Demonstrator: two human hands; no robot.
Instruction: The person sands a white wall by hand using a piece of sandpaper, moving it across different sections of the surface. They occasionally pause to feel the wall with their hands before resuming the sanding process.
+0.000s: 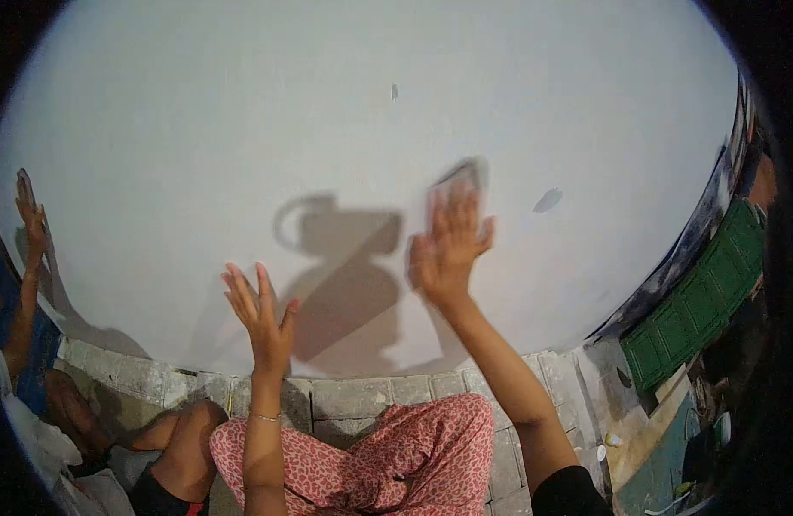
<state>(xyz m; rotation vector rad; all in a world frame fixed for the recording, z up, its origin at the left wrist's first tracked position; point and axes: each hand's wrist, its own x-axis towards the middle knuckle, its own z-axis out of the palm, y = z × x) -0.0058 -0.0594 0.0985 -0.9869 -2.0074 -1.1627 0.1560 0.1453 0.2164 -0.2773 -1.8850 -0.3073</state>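
My left hand [266, 331] is raised in front of the white wall [173, 155], fingers apart and holding nothing; a thin bracelet [266, 417] circles its wrist. Farther right and higher, my right hand [449, 249] lies flat toward the wall with fingers stretched upward, smeared by motion. Around its fingertips is a blurred dark-edged grey area [474, 166]; I cannot tell whether this is shadow or a thin piece under the fingers. One grey patch [548, 201] marks the wall to the right of that hand, and a smaller grey mark [394, 91] sits higher up.
At the left edge another person's hand [32, 219] reaches up at the wall, and that person's knee [199, 426] is close to my patterned trousers [439, 439]. Grey paving blocks [353, 400] run along the wall's foot. A green panel [693, 297] leans at the right.
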